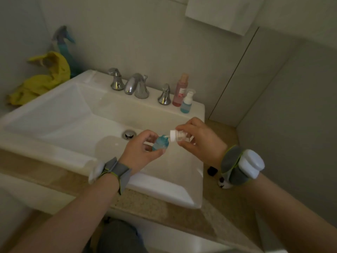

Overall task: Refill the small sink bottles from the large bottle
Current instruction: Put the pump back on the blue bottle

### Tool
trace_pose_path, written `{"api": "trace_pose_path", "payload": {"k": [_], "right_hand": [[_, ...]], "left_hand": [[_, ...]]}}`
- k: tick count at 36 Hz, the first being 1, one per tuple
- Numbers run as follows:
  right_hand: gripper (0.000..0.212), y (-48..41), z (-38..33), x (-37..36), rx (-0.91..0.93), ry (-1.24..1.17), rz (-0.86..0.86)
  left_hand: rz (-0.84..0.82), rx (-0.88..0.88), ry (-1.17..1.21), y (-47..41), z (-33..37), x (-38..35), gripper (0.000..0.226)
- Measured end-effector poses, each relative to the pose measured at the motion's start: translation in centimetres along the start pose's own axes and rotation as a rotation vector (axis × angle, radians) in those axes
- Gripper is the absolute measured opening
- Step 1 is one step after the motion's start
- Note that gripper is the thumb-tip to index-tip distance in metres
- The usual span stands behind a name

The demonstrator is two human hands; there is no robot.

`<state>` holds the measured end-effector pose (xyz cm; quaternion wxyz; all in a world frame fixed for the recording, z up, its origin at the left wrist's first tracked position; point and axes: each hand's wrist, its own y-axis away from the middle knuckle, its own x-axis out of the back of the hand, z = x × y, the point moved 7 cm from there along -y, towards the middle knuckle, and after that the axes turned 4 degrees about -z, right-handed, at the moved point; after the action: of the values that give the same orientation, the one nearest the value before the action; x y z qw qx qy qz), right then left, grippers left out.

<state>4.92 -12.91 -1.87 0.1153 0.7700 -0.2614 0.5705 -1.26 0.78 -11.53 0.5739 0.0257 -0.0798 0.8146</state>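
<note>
My left hand (144, 149) grips a small bottle of blue liquid (161, 144) over the right side of the white sink (73, 114). My right hand (197, 139) holds its white pump cap (175, 136), tilted sideways with the dip tube end just at the bottle's mouth. A tall pink bottle (180, 90) and a small blue pump bottle (187, 103) stand on the sink's back right corner.
A chrome faucet (135, 85) with two handles sits at the back of the sink; the drain (129, 134) lies just left of my hands. A yellow cloth (42, 77) is heaped at the far left. A small black cap (212, 170) lies on the beige counter (164, 207).
</note>
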Motion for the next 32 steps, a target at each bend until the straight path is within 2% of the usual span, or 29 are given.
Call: {"api": "trace_pose_path", "payload": {"k": [9, 15, 19, 32], "right_hand": [[0.039, -1.8, -2.3, 0.9, 0.116, 0.261, -0.112], [0.046, -3.0, -3.7, 0.5, 0.175, 0.400, -0.220], [0.053, -3.7, -4.4, 0.3, 0.183, 0.431, -0.282], [0.033, -4.4, -4.2, 0.7, 0.088, 0.337, -0.285]], "left_hand": [[-0.016, -0.009, -0.056, 0.0, 0.2, 0.1, 0.027], [-0.020, -0.009, -0.128, 0.3, 0.7, 0.3, 0.029], [0.001, -0.002, -0.143, 0.4, 0.9, 0.5, 0.028], [0.027, -0.010, -0.178, 0.4, 0.9, 0.6, 0.029]]}}
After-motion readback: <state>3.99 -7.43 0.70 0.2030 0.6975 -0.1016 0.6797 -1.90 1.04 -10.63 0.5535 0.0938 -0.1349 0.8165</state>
